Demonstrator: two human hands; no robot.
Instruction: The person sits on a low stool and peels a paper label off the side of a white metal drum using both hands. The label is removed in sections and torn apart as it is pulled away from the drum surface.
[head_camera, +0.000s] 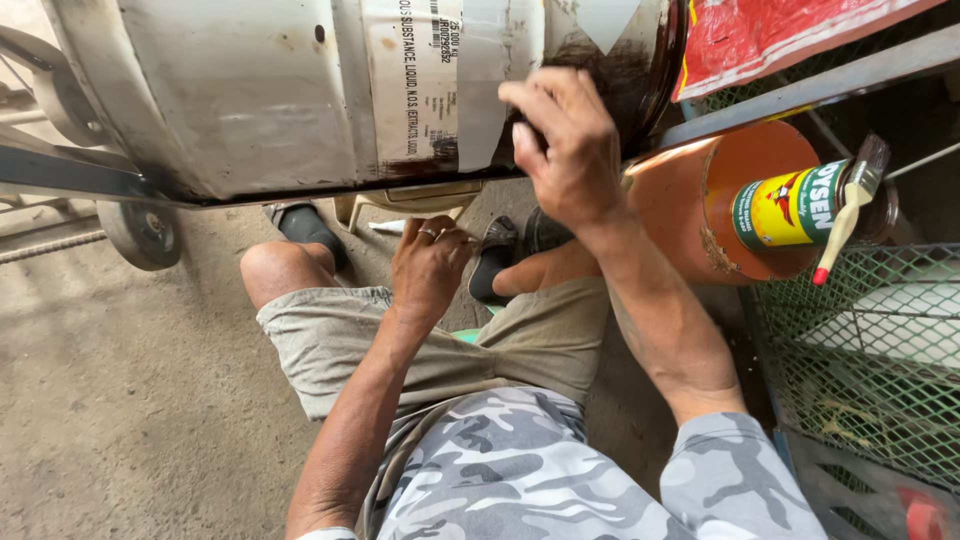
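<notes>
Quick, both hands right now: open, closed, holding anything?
Left hand: fingers curled below the drum; contents cannot be told.
Right hand: closed grip pressed on the drum's dark end, holding nothing visible.

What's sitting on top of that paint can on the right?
A paintbrush with a pale handle and red tip lies across the open paint can, bristles up. The can's contents are not visible; the brush and the can's angle hide them.

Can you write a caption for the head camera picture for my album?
Seated person's right hand presses on a white metal drum; left hand waits below.
</notes>
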